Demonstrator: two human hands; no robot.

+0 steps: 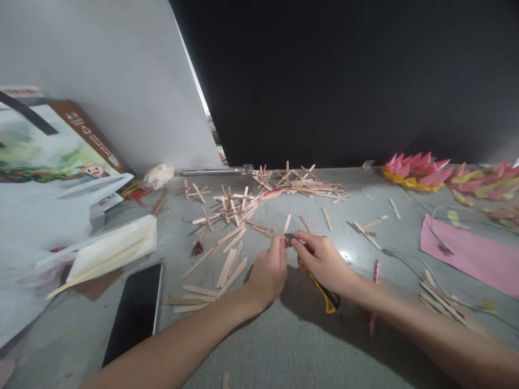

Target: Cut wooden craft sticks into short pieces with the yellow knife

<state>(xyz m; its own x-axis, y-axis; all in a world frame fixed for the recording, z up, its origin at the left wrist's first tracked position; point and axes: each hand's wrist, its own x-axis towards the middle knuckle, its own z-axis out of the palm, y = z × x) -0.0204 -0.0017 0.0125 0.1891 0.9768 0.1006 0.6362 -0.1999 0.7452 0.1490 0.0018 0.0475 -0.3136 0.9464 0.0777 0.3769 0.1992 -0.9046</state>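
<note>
My right hand (322, 256) is closed around a yellow and black utility knife (326, 297), its handle end sticking out below the palm. The dark blade end shows between the two hands. Upright in my left hand (267, 270) is a wooden craft stick (287, 223), pinched at its lower part, with its upper end rising above the fingers. Both hands meet over the middle of the table, fingertips close together at the blade. Loose craft sticks (227, 267) lie beside my left forearm. Behind the hands are several crossed-stick pieces (231, 205).
A black phone (133, 308) lies left of my left arm, near plastic bags and a printed box (81, 140). Pink and yellow paper flowers (417, 173) stand at the back right. A pink paper sheet (470, 254), a cable and a red pen (375, 292) lie right.
</note>
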